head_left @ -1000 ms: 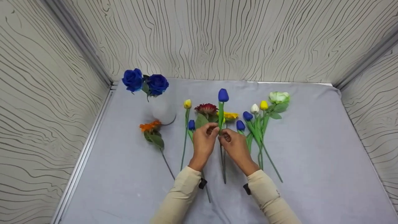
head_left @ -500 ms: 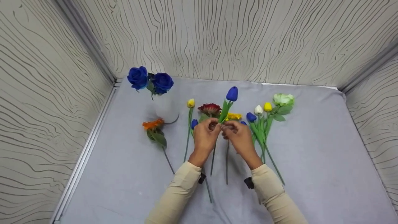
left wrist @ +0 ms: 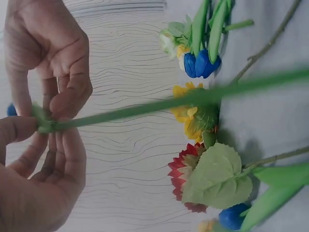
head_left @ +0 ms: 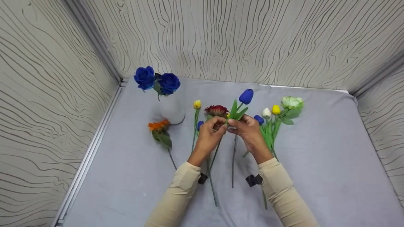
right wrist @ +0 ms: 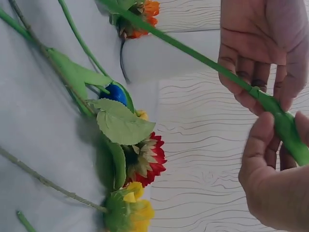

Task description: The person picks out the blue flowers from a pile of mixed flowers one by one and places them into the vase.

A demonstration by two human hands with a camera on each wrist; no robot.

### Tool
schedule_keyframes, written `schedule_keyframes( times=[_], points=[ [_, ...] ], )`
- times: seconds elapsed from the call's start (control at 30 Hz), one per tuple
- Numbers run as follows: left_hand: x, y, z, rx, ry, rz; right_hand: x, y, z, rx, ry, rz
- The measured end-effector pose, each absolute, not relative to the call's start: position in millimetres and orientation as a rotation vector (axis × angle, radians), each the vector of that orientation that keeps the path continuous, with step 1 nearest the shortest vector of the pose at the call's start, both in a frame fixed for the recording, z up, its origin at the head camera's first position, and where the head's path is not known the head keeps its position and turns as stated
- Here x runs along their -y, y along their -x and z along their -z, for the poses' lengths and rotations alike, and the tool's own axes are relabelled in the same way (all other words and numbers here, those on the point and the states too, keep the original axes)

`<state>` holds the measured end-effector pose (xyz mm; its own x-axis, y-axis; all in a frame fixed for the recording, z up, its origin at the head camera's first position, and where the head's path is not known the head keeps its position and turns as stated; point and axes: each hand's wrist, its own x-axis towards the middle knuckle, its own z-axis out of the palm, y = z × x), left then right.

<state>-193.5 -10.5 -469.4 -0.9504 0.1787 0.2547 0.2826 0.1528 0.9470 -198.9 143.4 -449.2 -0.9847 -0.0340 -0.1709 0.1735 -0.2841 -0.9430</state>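
Observation:
Both hands meet above the table around one blue tulip (head_left: pixel 246 96), its bloom tilted up to the right in the head view. Thumb and fingers of my left hand (head_left: pixel 210 135) pinch its stem at the base of the leaves. Close beside it, my right hand (head_left: pixel 252 134) pinches the lower part of the leaves (right wrist: pixel 289 133). Two green leaves spread apart above the fingers. In the left wrist view the bare green stem (left wrist: pixel 145 107) runs out from between the hands, raised over the other flowers.
A white vase (head_left: pixel 172 108) with two blue roses (head_left: pixel 169 83) stands at the back left, an orange flower (head_left: pixel 158 125) before it. Beneath the hands lie a red flower (head_left: pixel 216 110) and a yellow flower (left wrist: pixel 188 113). Several tulips and a pale green flower (head_left: pixel 292 102) lie at right.
The blue tulip has gone from upright to tilting right, and its leaves have spread apart. My right hand has turned and moved up along the leaves. The head view has shifted slightly.

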Motion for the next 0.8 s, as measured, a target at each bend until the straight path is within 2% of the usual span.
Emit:
schedule_keyframes(
  times=[0.5, 0.8],
  points=[
    [45.9, 201.4, 479.2, 2.184, 0.438, 1.9, -127.4, 205.0, 431.7, -1.78, -0.191, 2.7],
    [83.9, 215.0, 493.0, 2.258, 0.367, 1.596, -128.8, 206.9, 410.6, -1.824, -0.069, 2.829]
  ],
)
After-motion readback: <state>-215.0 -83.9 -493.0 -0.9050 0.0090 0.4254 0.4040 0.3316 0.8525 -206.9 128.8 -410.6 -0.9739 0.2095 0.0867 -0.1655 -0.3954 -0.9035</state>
